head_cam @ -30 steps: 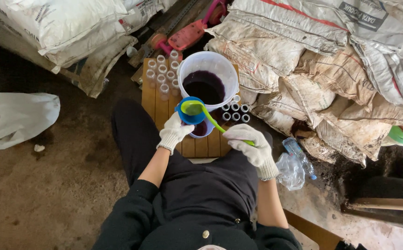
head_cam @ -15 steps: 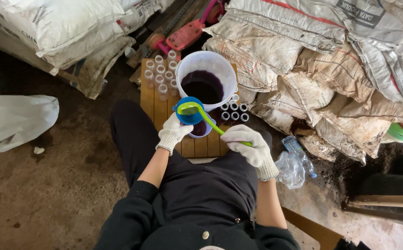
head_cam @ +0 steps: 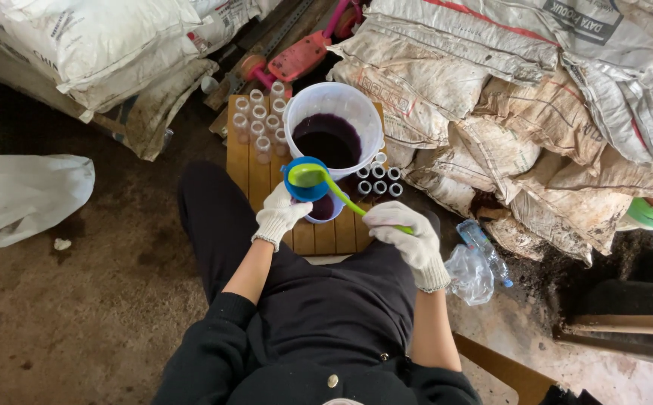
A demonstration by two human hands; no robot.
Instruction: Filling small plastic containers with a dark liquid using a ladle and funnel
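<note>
My left hand, in a white knit glove, grips a blue funnel that sits over a small container of dark purple liquid. My right hand, gloved too, holds the handle of a green ladle whose bowl rests tipped inside the funnel. Just behind stands a white bucket half full of the same purple liquid. Everything rests on a low wooden slatted board between my knees.
Several clear empty bottles stand at the board's far left, and small capped ones sit right of the funnel. Stacked dirty sacks fill the right and top left. A white plastic bag lies left; a crumpled bottle lies right.
The view has shifted slightly. The ladle stays tipped in the funnel and both hands keep their grip; my right hand has dipped a little.
</note>
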